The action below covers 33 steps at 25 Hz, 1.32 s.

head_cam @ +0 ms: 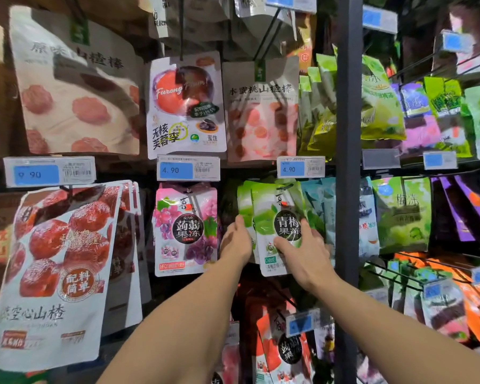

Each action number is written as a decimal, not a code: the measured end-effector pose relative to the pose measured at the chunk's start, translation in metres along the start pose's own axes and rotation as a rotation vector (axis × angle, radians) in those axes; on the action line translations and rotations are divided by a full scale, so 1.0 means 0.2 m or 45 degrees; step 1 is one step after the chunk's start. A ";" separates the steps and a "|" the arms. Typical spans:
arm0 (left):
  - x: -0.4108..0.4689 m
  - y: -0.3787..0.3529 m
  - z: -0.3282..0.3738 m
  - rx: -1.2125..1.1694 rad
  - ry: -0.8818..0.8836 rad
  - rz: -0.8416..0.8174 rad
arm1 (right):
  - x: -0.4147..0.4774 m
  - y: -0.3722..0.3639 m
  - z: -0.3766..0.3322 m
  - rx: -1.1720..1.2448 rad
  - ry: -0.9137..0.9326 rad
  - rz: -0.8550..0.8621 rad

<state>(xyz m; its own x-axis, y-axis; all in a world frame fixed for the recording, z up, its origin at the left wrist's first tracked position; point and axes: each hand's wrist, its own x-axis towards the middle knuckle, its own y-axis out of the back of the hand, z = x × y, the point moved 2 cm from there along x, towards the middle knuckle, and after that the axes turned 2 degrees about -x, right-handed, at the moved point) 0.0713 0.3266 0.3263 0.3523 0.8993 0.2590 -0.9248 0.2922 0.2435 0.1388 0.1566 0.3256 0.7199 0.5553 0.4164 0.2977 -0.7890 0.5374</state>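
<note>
On middle row of rack (348, 189), just left of its upright: front green pouch (269, 217) hung from hook (286, 187) under price tag (300, 167), more green pouches (244, 200) packed behind. Right hand (302, 256) curled round pouch's lower right, thumb laid across front. Left hand (236, 242) set against left edge of rear pouches; fingertips hidden, grip cannot be told. Risks judged: hang hole torn if pouch is pulled downward instead of slid along hook; rear pouches dragged off with it; purple pouch (186, 228) just beside knocked askew.
</note>
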 end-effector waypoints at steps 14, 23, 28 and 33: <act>0.16 0.05 0.16 -0.088 -0.029 0.045 | 0.03 -0.04 0.00 0.095 0.019 -0.026; 0.21 0.03 0.14 0.024 0.042 0.013 | 0.07 -0.02 0.05 0.105 0.035 -0.001; 0.28 -0.04 0.03 -0.122 0.164 -0.076 | 0.08 -0.03 0.06 0.069 0.037 0.046; 1.09 -0.36 -0.53 -0.351 0.321 -0.165 | 0.09 -0.01 0.05 0.033 0.041 0.045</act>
<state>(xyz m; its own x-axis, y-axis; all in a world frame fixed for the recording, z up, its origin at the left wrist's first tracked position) 0.1988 0.5357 0.2668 0.4544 0.8908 -0.0031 -0.8908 0.4543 -0.0097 0.1579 0.1655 0.3240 0.7099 0.5350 0.4581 0.2892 -0.8144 0.5031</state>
